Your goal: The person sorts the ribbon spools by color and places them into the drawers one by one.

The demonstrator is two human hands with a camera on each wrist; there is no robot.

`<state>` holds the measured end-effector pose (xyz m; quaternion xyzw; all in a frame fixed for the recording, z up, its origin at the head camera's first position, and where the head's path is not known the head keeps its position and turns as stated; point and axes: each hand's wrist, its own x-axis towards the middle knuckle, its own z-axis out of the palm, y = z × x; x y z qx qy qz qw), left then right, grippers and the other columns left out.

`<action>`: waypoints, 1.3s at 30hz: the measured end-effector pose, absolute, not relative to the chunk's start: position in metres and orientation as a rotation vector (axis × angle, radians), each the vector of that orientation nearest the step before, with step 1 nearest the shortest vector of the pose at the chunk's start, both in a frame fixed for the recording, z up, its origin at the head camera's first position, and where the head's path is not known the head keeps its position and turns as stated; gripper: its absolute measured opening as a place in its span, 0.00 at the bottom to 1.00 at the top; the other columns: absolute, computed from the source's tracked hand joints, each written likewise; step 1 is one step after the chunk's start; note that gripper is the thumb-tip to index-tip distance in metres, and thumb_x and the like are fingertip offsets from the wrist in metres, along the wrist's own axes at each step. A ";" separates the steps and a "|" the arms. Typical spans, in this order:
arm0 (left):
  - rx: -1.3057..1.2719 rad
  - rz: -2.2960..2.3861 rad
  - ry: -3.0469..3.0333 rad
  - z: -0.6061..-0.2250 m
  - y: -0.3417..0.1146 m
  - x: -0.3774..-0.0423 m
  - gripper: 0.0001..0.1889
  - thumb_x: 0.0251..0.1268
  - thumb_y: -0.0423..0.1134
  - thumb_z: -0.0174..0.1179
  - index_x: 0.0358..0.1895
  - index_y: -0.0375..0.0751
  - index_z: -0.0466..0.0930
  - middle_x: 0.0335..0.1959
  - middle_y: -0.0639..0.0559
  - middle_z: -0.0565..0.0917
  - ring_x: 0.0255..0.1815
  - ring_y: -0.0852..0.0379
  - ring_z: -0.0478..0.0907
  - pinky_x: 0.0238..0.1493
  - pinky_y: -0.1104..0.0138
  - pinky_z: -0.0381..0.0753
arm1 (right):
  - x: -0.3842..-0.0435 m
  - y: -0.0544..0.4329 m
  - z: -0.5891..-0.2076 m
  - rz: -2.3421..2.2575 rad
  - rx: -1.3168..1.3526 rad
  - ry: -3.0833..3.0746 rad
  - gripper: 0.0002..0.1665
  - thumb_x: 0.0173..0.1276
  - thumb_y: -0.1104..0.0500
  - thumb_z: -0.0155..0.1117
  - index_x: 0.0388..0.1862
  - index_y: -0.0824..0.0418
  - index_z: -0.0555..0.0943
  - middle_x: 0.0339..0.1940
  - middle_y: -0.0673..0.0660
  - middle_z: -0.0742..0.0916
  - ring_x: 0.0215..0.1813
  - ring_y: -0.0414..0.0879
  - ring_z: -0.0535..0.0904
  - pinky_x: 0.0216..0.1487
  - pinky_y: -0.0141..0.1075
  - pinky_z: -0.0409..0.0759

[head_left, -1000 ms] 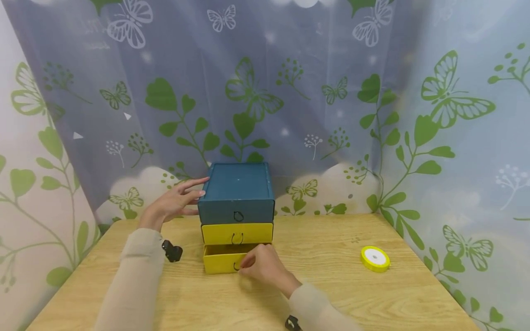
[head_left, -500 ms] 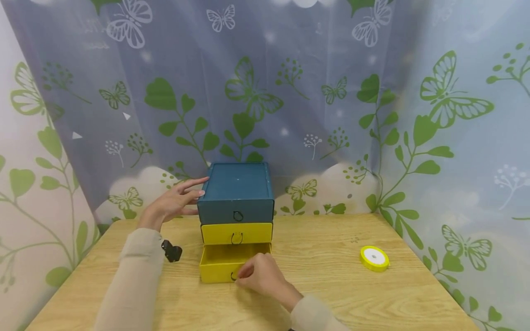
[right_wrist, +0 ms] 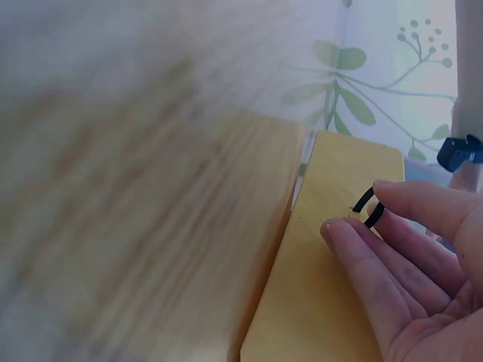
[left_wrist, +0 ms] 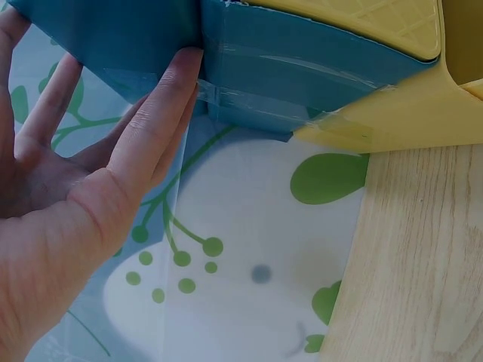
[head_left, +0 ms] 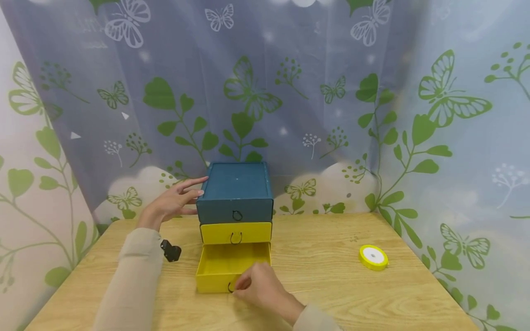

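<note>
A small chest of drawers [head_left: 238,181] stands on the table, its top section blue with a black loop handle. Below sits a yellow drawer [head_left: 215,233], pushed in. The yellow bottom drawer [head_left: 211,283] juts far out, and its bare yellow floor shows. My right hand [head_left: 265,287] pinches that drawer's black loop handle [right_wrist: 375,216] between thumb and fingers, seen closely in the right wrist view. With spread, fairly straight fingers my left hand [head_left: 170,204] touches the chest's blue left side [left_wrist: 256,64].
A flat yellow roll with a white centre [head_left: 373,257] lies on the wooden table [head_left: 331,294] at the right. Patterned curtains [head_left: 290,92] hang right behind the chest and along both sides. A black wrist camera [head_left: 170,251] sits beside the left sleeve.
The bottom drawer has slid steadily outward toward me as my right hand pulled its loop handle, showing more of the inside. My left hand has stayed at the chest's side.
</note>
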<state>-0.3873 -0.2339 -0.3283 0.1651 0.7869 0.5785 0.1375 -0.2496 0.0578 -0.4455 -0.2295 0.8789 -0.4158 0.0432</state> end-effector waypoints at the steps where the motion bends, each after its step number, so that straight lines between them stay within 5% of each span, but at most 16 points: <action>1: 0.478 1.675 2.275 -0.328 -0.234 -0.387 0.38 0.79 0.51 0.57 0.85 0.58 0.50 0.86 0.35 0.42 0.84 0.28 0.45 0.76 0.37 0.67 | -0.248 0.057 -0.445 -1.261 -0.719 2.694 0.02 0.58 0.63 0.80 0.30 0.57 0.93 0.28 0.48 0.93 0.28 0.29 0.83 0.32 0.23 0.83; 27: 0.474 1.690 2.263 -0.328 -0.234 -0.385 0.38 0.79 0.51 0.57 0.85 0.57 0.50 0.86 0.36 0.41 0.84 0.28 0.45 0.77 0.36 0.65 | -0.228 0.063 -0.442 -1.033 -0.906 2.724 0.02 0.62 0.61 0.79 0.30 0.55 0.93 0.28 0.45 0.92 0.27 0.25 0.80 0.31 0.18 0.79; 39: 0.456 1.678 2.281 -0.327 -0.234 -0.385 0.37 0.80 0.50 0.57 0.85 0.58 0.51 0.86 0.36 0.42 0.85 0.28 0.44 0.76 0.38 0.67 | -0.238 0.099 -0.398 -1.103 -0.806 2.609 0.08 0.60 0.55 0.80 0.38 0.54 0.92 0.32 0.47 0.92 0.31 0.33 0.84 0.36 0.27 0.83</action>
